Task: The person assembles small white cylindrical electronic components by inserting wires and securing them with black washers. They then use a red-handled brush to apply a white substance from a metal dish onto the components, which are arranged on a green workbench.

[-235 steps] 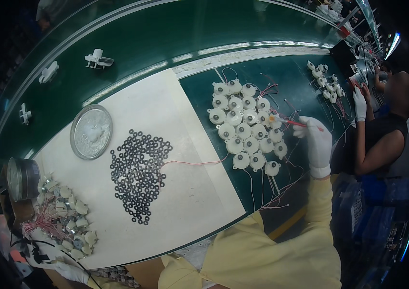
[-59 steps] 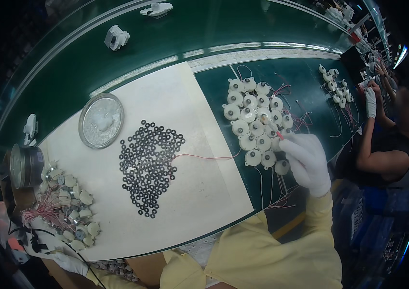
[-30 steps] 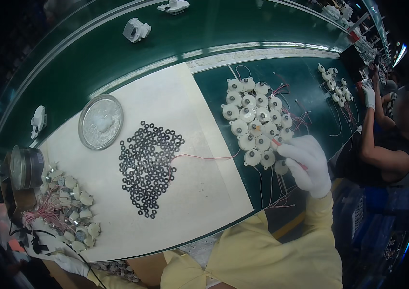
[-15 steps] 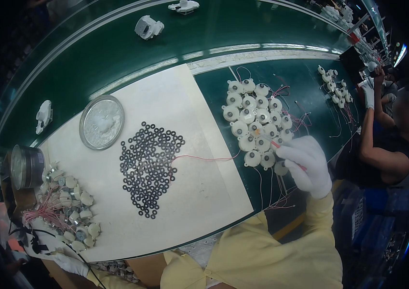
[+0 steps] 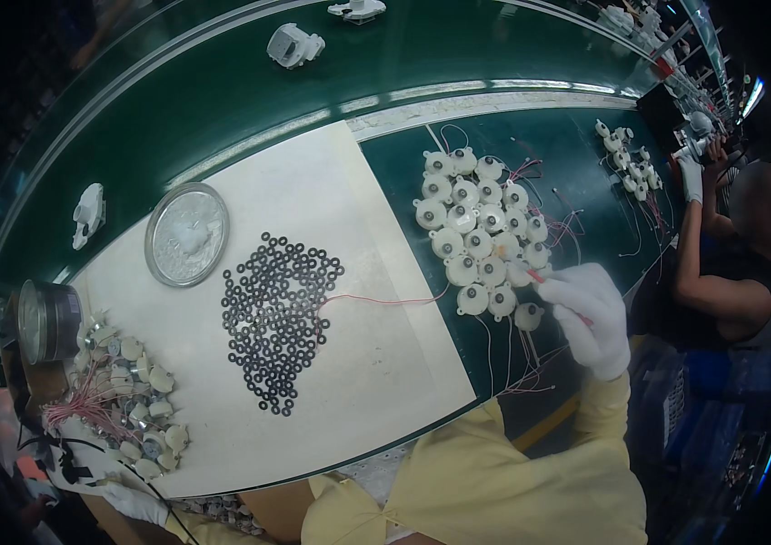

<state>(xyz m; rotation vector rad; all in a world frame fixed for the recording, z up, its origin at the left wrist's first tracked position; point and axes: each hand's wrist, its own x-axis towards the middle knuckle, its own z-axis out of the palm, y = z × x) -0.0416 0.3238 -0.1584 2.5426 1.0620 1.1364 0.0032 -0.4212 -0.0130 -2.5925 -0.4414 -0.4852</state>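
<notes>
My right hand [image 5: 587,318], in a white glove, is closed around a slim brush [image 5: 536,276] with a red handle. Its tan tip reaches over a cluster of round white motors [image 5: 462,218] with dark centres and thin wires, standing close together on the green mat. At the lower left, beside the table edge, is my left hand [image 5: 135,502], also gloved. Its fingers are hard to make out, and I cannot tell whether it holds anything. Above it lies a heap of similar motors [image 5: 160,380] with bundled pink wires.
Many black rings [image 5: 283,318] lie spread on the white sheet [image 5: 394,363]. Behind them stands a round metal dish [image 5: 160,238] of white paste. A metal tin [image 5: 49,320] is at the far left. White housings [image 5: 294,45] sit on the green conveyor. A co-worker [image 5: 721,272] works at the right.
My right hand and the brush have shifted slightly to the right across the motors. The white housings on the conveyor have moved a little to the right. My left hand looks unchanged.
</notes>
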